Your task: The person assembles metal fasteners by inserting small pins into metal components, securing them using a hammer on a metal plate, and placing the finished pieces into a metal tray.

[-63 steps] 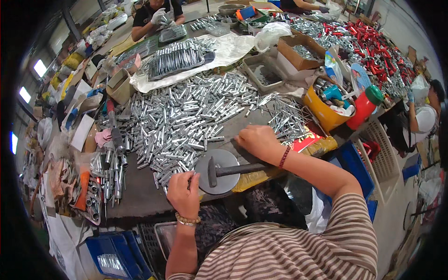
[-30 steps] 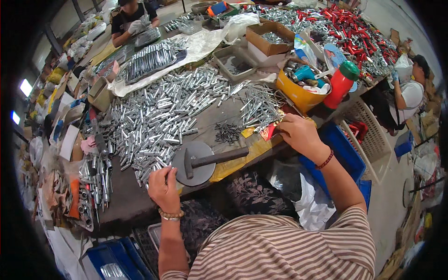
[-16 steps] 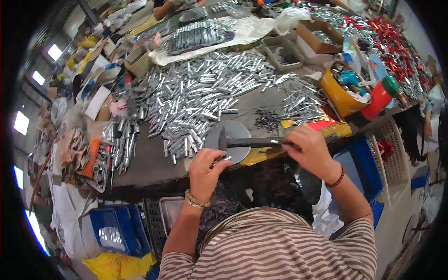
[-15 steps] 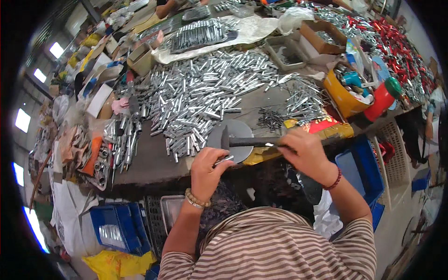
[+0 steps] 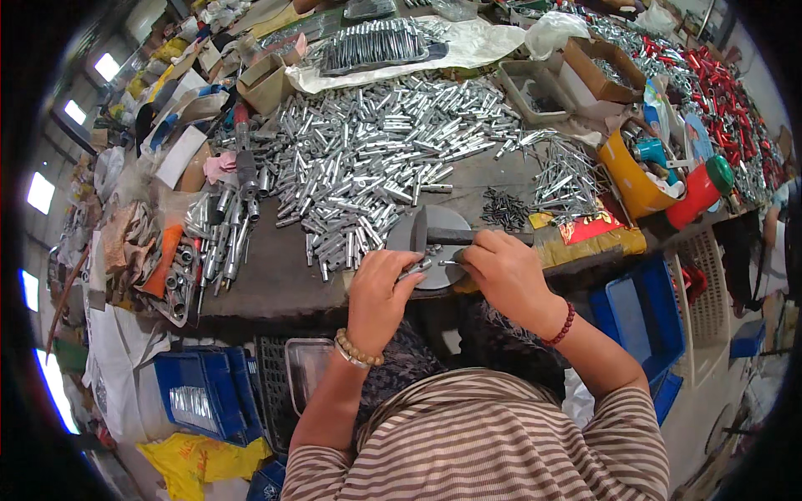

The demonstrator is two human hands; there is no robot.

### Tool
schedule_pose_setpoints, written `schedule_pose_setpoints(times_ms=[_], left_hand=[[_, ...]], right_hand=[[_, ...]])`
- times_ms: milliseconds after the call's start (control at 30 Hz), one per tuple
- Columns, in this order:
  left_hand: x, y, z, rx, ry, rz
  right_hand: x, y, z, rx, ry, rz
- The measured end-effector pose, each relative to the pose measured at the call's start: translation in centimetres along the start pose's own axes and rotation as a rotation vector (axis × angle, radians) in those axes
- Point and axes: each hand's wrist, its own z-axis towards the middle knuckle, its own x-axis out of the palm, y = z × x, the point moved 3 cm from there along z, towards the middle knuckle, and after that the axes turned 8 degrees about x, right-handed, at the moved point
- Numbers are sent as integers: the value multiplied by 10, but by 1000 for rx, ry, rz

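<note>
My left hand [image 5: 383, 294] pinches a short silver metal tube [image 5: 415, 268] over a round grey metal block [image 5: 420, 236] at the bench's near edge. My right hand [image 5: 505, 271] is closed on a small thin metal pin [image 5: 451, 262], its tip next to the tube's end. A hammer [image 5: 434, 234] lies flat on the block, its dark handle running right under my right hand. A big heap of silver tubes [image 5: 368, 159] covers the bench beyond. Small dark pins [image 5: 504, 208] lie in a pile right of the block.
A yellow bucket [image 5: 628, 177] and a red jug with green lid [image 5: 700, 189] stand at the right. Cardboard boxes [image 5: 603, 67] and a grey tray [image 5: 541, 90] sit behind. Larger metal fittings [image 5: 219, 235] lie at left. Blue crates [image 5: 200, 399] stand on the floor.
My right hand moved from the pin pile at the right back to the block and now holds a pin against the tube. My left hand closed on the tube. The hammer stayed on the block.
</note>
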Motion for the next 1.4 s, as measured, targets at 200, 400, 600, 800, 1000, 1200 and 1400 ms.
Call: schedule_pose_setpoints(times_ms=[200,400,600,800,1000,1200,1400], left_hand=[[0,-3,-3,-34,60,-57],[1,-3,-1,-1,79,5],[-6,-2,7,28,81,37],[-2,-3,3,-16,89,52],[0,-3,1,-21,24,33],[1,-3,3,-29,36,-14],[-1,-5,4,-25,64,-15]], right_hand=[[0,1,5,-53,0,4],[0,-1,5,-72,37,47],[0,1,6,-47,43,87],[2,-1,4,0,61,133],[1,-2,7,-17,80,144],[6,-2,9,-45,104,121],[11,4,1,-132,46,14]])
